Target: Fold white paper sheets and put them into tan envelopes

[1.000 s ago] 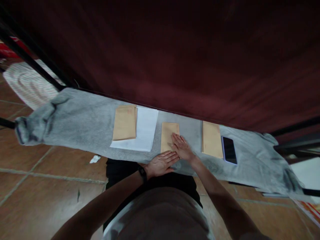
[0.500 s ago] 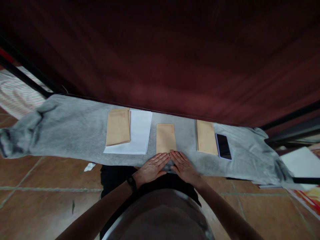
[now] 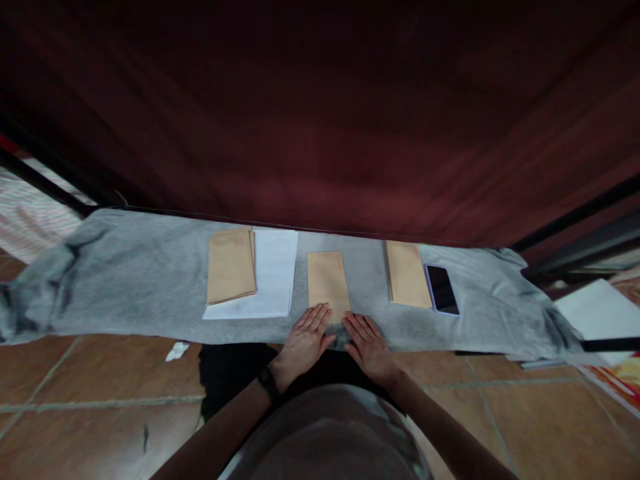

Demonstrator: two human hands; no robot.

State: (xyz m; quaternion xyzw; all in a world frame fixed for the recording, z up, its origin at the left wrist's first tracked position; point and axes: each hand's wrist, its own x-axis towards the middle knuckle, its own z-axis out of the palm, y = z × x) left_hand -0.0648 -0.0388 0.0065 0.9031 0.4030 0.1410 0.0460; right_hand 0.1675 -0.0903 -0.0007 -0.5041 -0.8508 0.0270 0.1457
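A brown paper envelope (image 3: pixel 327 280) lies flat in front of me on a grey cloth (image 3: pixel 150 280). My left hand (image 3: pixel 306 337) rests on its lower left corner, palm down with the fingers stretched out. At the lower right corner lies my right hand (image 3: pixel 369 343), also flat, its fingertips at the envelope's edge. Neither hand grips anything. To the left, a stack of brown envelopes (image 3: pixel 231 265) lies partly over white paper sheets (image 3: pixel 275 277). More brown envelopes (image 3: pixel 409 273) lie to the right, beside a phone (image 3: pixel 443 290) with a dark screen.
Behind the cloth rises a dark red panel (image 3: pixel 320 167). Black bars (image 3: pixel 575 217) slant at both sides. A white sheet (image 3: pixel 597 310) lies at the far right. Below is a tiled floor (image 3: pixel 110 367) with a scrap of white paper (image 3: pixel 177 351).
My hands have moved apart along the envelope's near edge, the left to the left and the right slightly to the right. The view has shifted a little.
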